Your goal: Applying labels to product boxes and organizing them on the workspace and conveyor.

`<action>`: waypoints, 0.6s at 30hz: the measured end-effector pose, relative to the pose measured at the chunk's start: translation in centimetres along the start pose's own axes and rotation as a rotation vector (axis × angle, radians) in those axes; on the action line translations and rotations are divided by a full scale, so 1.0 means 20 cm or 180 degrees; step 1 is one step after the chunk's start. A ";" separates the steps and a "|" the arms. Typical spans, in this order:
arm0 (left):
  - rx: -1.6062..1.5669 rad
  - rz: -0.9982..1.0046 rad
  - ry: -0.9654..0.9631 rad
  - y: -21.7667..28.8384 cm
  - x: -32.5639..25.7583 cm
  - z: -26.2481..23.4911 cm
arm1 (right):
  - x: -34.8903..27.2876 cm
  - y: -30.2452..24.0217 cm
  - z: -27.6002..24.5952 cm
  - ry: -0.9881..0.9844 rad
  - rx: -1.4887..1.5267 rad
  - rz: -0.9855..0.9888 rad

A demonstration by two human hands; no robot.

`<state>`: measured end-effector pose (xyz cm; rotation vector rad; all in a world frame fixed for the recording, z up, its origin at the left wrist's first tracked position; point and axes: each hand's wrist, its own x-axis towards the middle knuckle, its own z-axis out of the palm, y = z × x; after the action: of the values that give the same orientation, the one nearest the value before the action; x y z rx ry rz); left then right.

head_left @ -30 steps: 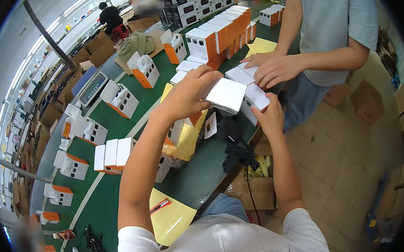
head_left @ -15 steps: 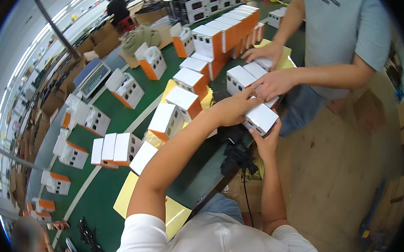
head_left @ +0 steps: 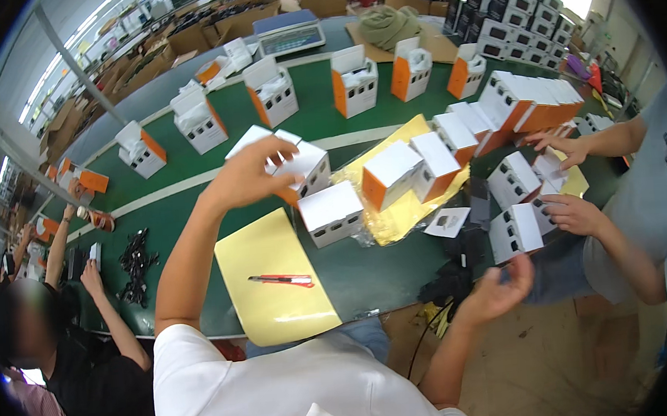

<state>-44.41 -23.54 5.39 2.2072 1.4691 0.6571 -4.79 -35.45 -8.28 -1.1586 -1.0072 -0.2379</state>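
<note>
My left hand (head_left: pixel 252 171), fingers spread and curved, is over a group of white-and-orange boxes (head_left: pixel 314 169); whether its fingertips touch them I cannot tell. Another white box (head_left: pixel 331 213) stands just right of that group. My right hand (head_left: pixel 501 289) is off to the right with loosely bent fingers apart and nothing in it. Close beyond it stands a white box (head_left: pixel 515 232), beside a co-worker's hand (head_left: pixel 574 214). In front of me a yellow sheet (head_left: pixel 274 247) lies on the green table with a red utility knife (head_left: pixel 283 281) on it.
Opened boxes (head_left: pixel 354 83) stand in a row along the far side. Closed boxes (head_left: pixel 527 102) are stacked at the right, near yellow padded wrapping (head_left: pixel 396 223). Black cables (head_left: pixel 134 260) lie at the left, near other people's arms. A scale (head_left: pixel 288 35) sits at the back.
My view has swung left. Both hands have come off the white box by the co-worker; my left hand has moved to the boxes at the left, and my right has drawn back a little.
</note>
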 end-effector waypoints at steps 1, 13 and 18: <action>-0.0152 0.0042 -0.0180 0.00 -0.09 0.01 | -0.01 -0.21 0.06 -0.0993 0.0527 -0.0002; -0.0762 -0.0456 0.1827 -0.80 -0.33 0.10 | -0.02 -0.51 0.79 -0.4552 -0.1021 -0.1893; -0.2794 -0.0919 0.1075 -1.07 -0.22 0.19 | -0.03 -0.62 0.91 -0.4638 -0.0975 -0.2039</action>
<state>-59.35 -20.25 -10.59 1.2316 1.2492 1.3033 -22.52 -25.65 0.04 -1.1804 -2.7090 0.0001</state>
